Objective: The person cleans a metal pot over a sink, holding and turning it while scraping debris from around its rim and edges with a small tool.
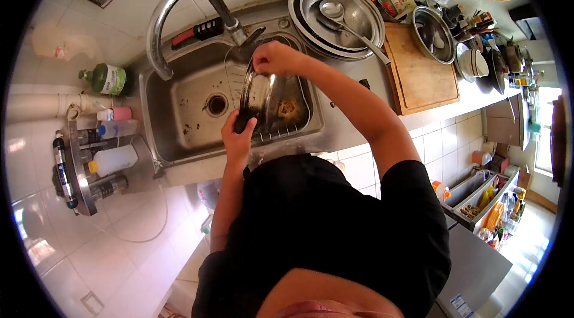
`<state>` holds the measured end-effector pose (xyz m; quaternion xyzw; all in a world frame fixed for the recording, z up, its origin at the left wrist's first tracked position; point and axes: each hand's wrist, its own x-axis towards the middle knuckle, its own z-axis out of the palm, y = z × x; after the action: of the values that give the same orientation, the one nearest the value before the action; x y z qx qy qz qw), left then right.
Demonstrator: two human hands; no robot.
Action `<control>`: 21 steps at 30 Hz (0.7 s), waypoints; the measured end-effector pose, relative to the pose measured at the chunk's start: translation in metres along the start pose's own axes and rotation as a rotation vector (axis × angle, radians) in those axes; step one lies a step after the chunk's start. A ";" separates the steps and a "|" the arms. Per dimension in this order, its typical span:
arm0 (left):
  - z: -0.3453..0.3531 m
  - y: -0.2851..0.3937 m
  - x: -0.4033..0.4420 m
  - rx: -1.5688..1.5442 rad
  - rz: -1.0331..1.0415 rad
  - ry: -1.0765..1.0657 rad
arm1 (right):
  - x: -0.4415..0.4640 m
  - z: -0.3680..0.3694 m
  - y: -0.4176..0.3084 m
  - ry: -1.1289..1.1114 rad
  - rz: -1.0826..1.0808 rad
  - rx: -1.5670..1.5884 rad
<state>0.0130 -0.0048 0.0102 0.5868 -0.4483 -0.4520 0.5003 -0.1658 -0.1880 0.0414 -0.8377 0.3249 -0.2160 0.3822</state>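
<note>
Over the sink (173, 132), I hold a shiny, rounded pot lid (260, 99) tilted on edge. My right hand (272, 58) is closed at its upper rim, close to the faucet head. At the lower rim, my left hand (238, 129) grips it around a dark part that I cannot make out clearly. Behind the lid is a wire rack (284, 134) in the right part of the sink, with brownish food scraps (288, 108) beside it. Dark bits lie around the drain (216, 104).
A curved faucet (156, 31) arches over the sink. Nested metal bowls (295, 16) with a ladle (359, 34) stand right, beside a wooden cutting board (418, 81). Left are a green bottle (112, 79) and a wall rack (81, 168) with bottles.
</note>
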 end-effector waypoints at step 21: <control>0.003 -0.003 -0.003 0.002 0.037 0.052 | -0.007 0.005 -0.022 0.052 0.028 -0.306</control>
<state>0.0098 -0.0023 0.0070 0.5905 -0.4464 -0.4267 0.5195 -0.1595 -0.1693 0.0546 -0.8757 0.3754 -0.1801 0.2446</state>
